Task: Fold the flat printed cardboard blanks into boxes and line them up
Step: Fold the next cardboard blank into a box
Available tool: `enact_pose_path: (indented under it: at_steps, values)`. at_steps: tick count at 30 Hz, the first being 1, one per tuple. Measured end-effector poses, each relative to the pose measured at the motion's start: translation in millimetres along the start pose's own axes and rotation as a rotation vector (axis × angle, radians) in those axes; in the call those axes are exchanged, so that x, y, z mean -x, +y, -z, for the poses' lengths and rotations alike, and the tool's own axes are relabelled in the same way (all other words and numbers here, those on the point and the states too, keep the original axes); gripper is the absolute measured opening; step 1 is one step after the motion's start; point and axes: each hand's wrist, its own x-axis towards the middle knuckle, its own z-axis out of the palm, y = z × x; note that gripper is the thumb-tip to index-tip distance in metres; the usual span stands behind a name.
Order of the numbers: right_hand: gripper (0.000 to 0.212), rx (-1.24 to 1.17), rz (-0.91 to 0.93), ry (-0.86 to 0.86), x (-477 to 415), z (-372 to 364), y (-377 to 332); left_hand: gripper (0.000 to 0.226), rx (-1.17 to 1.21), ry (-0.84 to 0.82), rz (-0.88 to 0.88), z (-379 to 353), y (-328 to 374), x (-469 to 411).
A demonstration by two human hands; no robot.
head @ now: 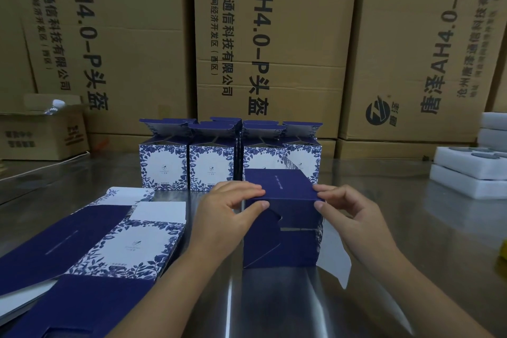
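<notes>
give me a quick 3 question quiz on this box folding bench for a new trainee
1. True or false: the folded boxes in the back row stand with top flaps open.
2. The flat blanks lie where from the navy box? A left B right C behind it
3. Fill in: the left hand and right hand both grip the ____.
Key: 1 true; 2 A; 3 navy box.

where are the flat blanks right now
Head view, lower left: the flat blanks lie on the steel table, left of the half-folded box, nearer the camera than the standing boxes.
</notes>
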Motion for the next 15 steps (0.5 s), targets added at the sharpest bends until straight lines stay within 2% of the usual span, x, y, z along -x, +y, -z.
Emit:
enact_pose_path:
  at_steps: [5,11,15]
  values:
    - [0.011,0.006,0.002,-0.007,0.4,0.7,0.7,0.017,-0.069,0.026,-0.078,-3.2,0.7,3.7]
    - [0.013,0.001,0.003,-0.005,0.4,1.7,1.5,0.019,-0.037,-0.021,-0.071,-0.5,0.9,0.9]
    - [0.012,0.000,-0.001,-0.003,0.1,2.2,1.4,0.019,0.049,-0.094,0.004,2.5,0.2,-3.1]
